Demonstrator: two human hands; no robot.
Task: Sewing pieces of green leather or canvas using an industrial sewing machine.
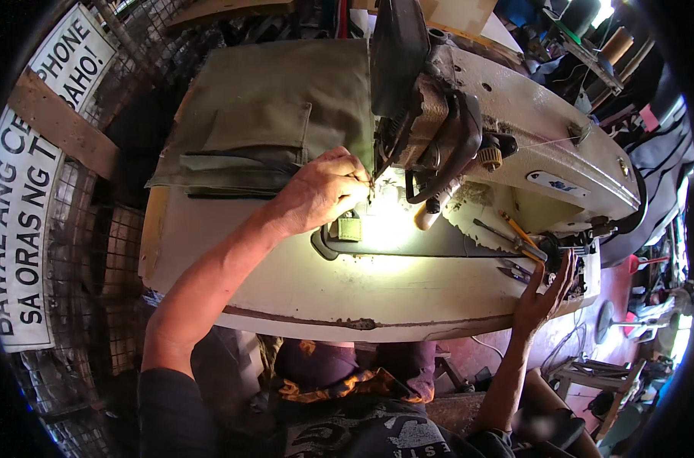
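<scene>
My left hand [326, 189] is at the brightly lit needle area of a sewing machine [530, 126], its fingers pinched together. What they pinch, if anything, is too small to make out in the glare. Olive-green cloth [263, 84] with a sewn pocket and folded layers lies on the table just beyond that hand. A small green fabric tab [350, 229] shows below the fingers. At the right end of the machine, my right hand [542, 294] has its fingers stretched out beside dark parts by the bed, apparently holding nothing.
Near my right hand lie thread snips [513, 270], a screwdriver [493, 233] and a yellow-handled tool [519, 229]. The pale table [286, 294] has a worn front edge. Wire mesh and signs [26, 229] stand at left; cluttered shelves and fans [637, 324] are at right.
</scene>
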